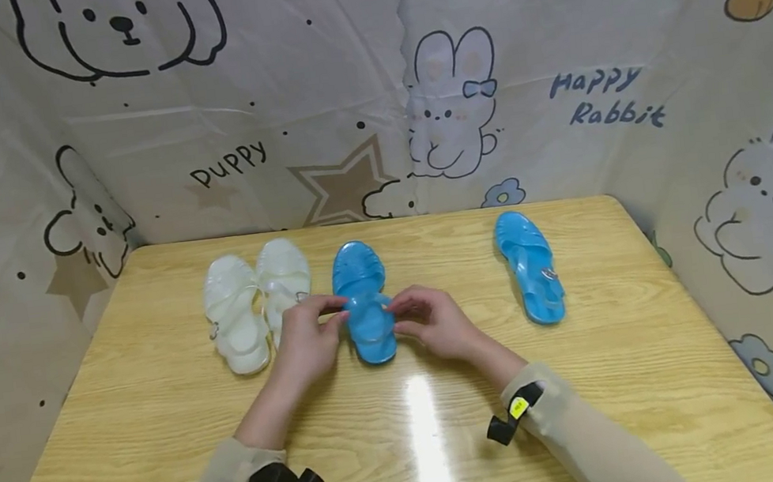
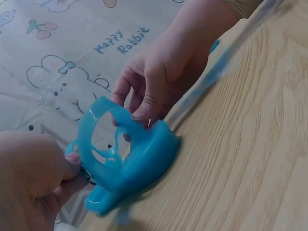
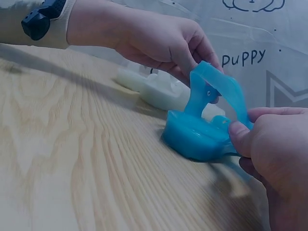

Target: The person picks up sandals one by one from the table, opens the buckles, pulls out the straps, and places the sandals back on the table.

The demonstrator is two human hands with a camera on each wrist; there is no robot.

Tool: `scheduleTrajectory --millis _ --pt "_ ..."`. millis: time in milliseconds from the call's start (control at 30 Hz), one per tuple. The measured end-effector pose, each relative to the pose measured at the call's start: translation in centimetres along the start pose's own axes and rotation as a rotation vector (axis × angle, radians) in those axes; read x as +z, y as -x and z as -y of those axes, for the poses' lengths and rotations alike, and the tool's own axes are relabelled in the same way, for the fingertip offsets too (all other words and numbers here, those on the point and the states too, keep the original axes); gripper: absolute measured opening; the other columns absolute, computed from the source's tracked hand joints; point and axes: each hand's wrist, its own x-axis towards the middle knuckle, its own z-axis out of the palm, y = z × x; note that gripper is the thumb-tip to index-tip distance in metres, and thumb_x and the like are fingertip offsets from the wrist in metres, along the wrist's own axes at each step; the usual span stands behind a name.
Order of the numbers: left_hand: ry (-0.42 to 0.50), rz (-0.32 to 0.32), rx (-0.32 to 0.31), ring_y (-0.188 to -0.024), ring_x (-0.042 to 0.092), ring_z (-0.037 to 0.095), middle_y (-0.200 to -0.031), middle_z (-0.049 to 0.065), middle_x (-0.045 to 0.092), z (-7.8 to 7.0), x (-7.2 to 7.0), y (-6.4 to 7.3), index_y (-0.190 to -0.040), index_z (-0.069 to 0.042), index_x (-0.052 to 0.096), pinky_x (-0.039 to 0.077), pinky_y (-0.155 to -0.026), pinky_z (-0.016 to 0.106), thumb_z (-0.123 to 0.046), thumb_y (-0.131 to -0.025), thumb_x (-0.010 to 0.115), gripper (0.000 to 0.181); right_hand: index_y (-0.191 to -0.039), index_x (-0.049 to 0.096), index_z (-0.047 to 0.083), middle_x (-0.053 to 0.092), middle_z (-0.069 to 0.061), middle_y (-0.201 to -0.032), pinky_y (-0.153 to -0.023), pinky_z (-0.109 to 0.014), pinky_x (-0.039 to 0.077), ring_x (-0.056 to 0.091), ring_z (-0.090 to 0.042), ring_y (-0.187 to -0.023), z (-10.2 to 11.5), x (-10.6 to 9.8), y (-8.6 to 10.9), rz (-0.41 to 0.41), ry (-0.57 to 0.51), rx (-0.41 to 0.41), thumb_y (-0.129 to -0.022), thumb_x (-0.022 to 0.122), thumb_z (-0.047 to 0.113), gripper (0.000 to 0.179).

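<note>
A blue jelly sandal (image 1: 358, 268) lies sole down in the middle of the table, toe toward the back wall. Its ankle strap (image 2: 86, 132) stands up in a loop over the heel. At the strap's left side, my left hand (image 1: 308, 337) pinches it between thumb and forefinger. From the right, my right hand (image 1: 435, 321) pinches the strap on its other side, thumb (image 3: 240, 137) close over the sandal's edge. In the left wrist view a small buckle shows beside the left fingertips.
Two whitish sandals, one outer (image 1: 242, 341) and one inner (image 1: 281, 261), lie side by side to the left, the inner partly behind my left hand. Another blue sandal (image 1: 528, 261) with a buckle lies at the right. A printed cloth wall (image 1: 309, 67) borders the wooden table (image 1: 353, 451).
</note>
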Motion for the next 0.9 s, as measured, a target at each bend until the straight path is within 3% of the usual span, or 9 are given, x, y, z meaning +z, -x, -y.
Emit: scheduleTrajectory --millis 200,433,900 --pt "0.021 0.017 0.012 -0.113 0.071 0.028 -0.112 0.014 0.077 -0.4 1.2 -0.3 -0.115 0.001 0.077 0.060 -0.092 0.043 -0.001 -0.098 0.075 0.017 -0.118 0.073 0.001 0.072 -0.011 -0.118 -0.106 -0.042 0.053 0.069 -0.026 -0.114 -0.1 -1.0 1.0 -0.012 -0.020 0.013 -0.094 0.077 -0.007 0.026" --pt "0.061 0.044 0.006 -0.112 0.072 0.026 -0.113 0.013 0.077 -1.0 2.2 -0.2 -0.116 0.001 0.076 0.062 -0.088 0.040 0.000 -0.099 0.074 0.018 -0.118 0.070 -0.004 0.070 -0.019 -0.120 -0.106 -0.053 0.052 0.067 -0.036 -0.115 0.0 -2.0 2.3 -0.024 -0.034 0.013 -0.093 0.076 -0.009 0.026" --pt "0.099 0.093 -0.021 -0.113 0.071 0.024 -0.115 0.010 0.076 -1.6 2.8 0.6 -0.118 -0.002 0.077 0.062 -0.089 0.036 0.001 -0.099 0.073 0.019 -0.116 0.071 0.005 0.072 -0.007 -0.116 -0.103 -0.043 0.055 0.068 -0.025 -0.111 -0.1 -3.0 4.2 -0.003 0.007 0.023 -0.094 0.078 -0.003 0.025"
